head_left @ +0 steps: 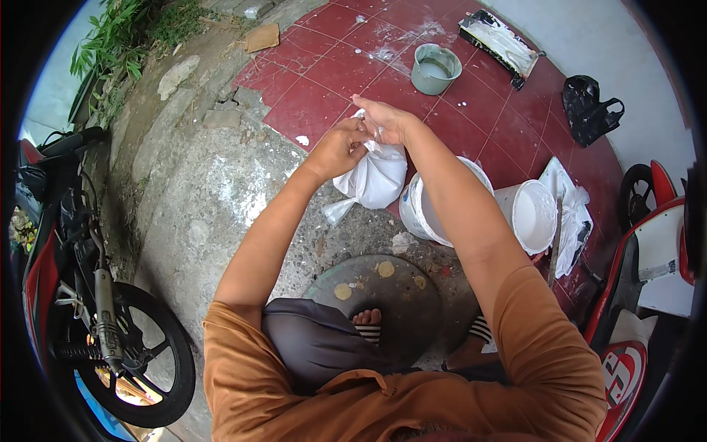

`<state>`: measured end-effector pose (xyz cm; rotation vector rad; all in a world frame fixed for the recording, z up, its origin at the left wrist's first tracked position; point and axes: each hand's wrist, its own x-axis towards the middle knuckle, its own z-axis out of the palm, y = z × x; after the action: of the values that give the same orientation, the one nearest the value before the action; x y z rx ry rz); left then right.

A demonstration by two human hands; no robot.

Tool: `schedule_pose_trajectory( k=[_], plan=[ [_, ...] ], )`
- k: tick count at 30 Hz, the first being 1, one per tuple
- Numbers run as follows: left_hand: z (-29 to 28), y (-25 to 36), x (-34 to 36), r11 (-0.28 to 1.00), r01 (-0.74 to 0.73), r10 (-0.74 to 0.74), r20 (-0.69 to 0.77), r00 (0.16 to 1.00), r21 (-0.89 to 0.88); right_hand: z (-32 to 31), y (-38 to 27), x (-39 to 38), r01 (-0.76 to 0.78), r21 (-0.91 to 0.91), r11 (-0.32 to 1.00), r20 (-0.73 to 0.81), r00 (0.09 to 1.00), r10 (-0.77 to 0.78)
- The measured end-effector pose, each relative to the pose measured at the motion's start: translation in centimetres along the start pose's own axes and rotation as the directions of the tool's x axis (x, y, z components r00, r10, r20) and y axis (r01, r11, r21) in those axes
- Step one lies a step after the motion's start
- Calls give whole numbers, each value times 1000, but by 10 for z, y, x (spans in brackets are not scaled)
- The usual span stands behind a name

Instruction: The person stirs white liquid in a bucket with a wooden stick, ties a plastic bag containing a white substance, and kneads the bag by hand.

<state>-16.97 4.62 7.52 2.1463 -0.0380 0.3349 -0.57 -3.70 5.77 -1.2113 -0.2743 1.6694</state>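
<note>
White, bulging plastic bag [374,179] sits at the near edge of the red tiled floor [317,88]; left hand [339,151] pinches its neck, right hand [389,124] adjoins, grip unclear; gentle tension should prevent tearing.

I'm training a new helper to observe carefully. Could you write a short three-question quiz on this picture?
1. What are both the left hand and the right hand touching?
2. Where does the black plastic bag lie? A: inside a white bucket. B: on the red tiles. C: on the bare concrete.
3. True or false: the grey-green bucket stands upright.

Key: 1. A white plastic bag. 2. B. 3. True.
</note>
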Motion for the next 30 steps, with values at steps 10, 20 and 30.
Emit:
schedule_pose_trajectory(
  k=[10,20,30],
  plan=[
    [-8,4,4,948,-212,186,128,974,238,16,-2,11,-9,-34,999,119,993,13],
    [-12,1,0,895,-236,241,34,970,379,17,-3,15,-13,176,984,-128,991,36],
    [9,8,-12,970,198,-157,-260,953,140,-2,16,-13,354,317,880,-507,847,-158]
  ],
)
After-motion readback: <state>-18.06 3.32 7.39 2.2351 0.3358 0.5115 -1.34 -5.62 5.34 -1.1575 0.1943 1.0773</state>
